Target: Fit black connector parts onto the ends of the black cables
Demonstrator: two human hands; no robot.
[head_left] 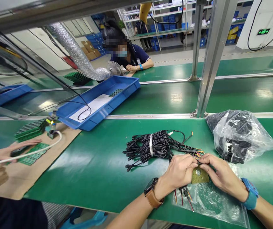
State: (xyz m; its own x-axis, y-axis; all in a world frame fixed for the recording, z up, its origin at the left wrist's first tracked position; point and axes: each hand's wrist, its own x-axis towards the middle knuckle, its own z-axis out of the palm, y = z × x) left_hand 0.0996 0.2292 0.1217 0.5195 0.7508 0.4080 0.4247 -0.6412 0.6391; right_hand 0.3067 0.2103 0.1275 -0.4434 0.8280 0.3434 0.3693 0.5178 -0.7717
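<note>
Round olive-green part (199,175) with thin coloured wires sits pinched between the fingers of the left hand (180,171) and right hand (218,173), just in front of the tied black cable bundle (155,144). Right of that bundle, a clear bag (257,136) holds black pieces; behind it, a blue tray (126,87) holds white paper. No writing on them is readable.

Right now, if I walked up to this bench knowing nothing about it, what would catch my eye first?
Probably the two hands at the near edge: the left hand and right hand meet over a small olive-green part, pinching thin wires. Just behind them lies a tied bundle of black cables on the green bench, with a clear bag of black parts to its right and a blue tray further back left.
</note>
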